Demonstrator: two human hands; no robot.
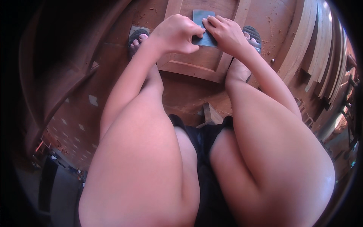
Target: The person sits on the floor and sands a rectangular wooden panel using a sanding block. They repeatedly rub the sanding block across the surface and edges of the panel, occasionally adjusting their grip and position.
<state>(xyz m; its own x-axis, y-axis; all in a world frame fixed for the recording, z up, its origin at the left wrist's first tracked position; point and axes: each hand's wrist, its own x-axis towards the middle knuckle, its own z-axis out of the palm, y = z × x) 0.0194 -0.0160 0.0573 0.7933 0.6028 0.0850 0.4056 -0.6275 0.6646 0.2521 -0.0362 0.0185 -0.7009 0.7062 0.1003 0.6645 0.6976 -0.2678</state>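
Blue-grey sheet (pixel 206 39) over wooden panel (pixel 193 60): touched by flattened right hand (pixel 226 32) and curled left hand (pixel 176 34) (couldn't tell whether pinched); might have creased if pulled unevenly.

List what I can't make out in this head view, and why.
Blue-grey rectangular sheet: part covered by the bare right hand, head view.
Bare left hand: palm hidden behind its own back, head view.
Brown wooden framed panel: far end cut off by head view's upper edge.
Cluttered things, lower left: too small and dim, head view.
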